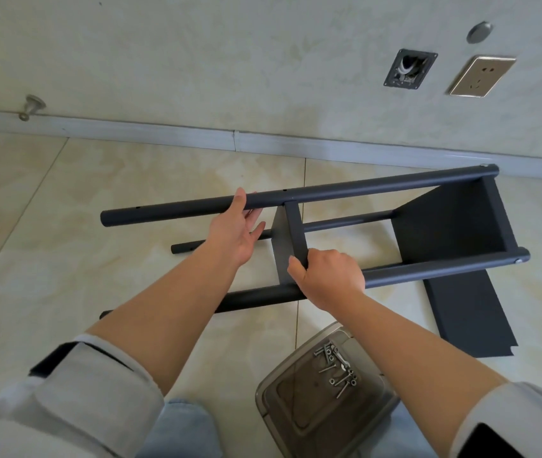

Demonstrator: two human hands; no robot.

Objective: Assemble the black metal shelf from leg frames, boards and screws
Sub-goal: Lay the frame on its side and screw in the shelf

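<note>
The partly built black metal shelf lies on its side on the tiled floor, its round legs running left to right. One board is fixed between the legs at the right end. A second board stands on edge between the legs in the middle. My left hand rests on the far top leg, thumb over it, fingers spread below. My right hand grips the near leg where that middle board meets it. A loose black board lies flat on the floor under the shelf's right end.
A grey lidded bin stands by my knees with several silver screws lying on its lid. The wall and skirting run close behind the shelf, with a socket plate and an open wall box. A door stop sticks out at left.
</note>
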